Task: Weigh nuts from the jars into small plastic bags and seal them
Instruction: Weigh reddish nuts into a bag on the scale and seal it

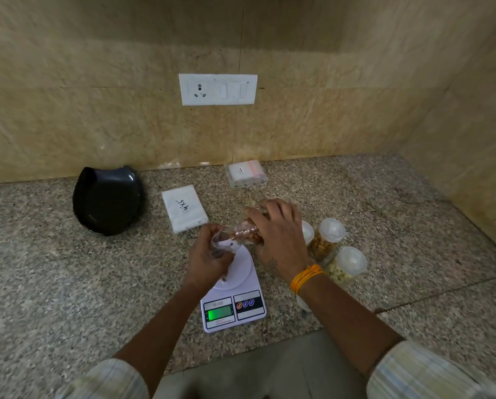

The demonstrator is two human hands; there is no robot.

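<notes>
Head view
Right hand (278, 231): wraps around a tipped jar (248, 230) of brown nuts, over the white scale (235, 300).
Left hand (209, 254): pinches a small clear bag (222, 243) at the jar's mouth.
Closed jars: three (331, 234), just right of the right hand.
Bag packs: two (184, 207), behind the hands.
Black plate (107, 200): one, far left.

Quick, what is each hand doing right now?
Left hand: holds a small plastic bag over the scale.
Right hand: grips a tilted jar of nuts.
</notes>
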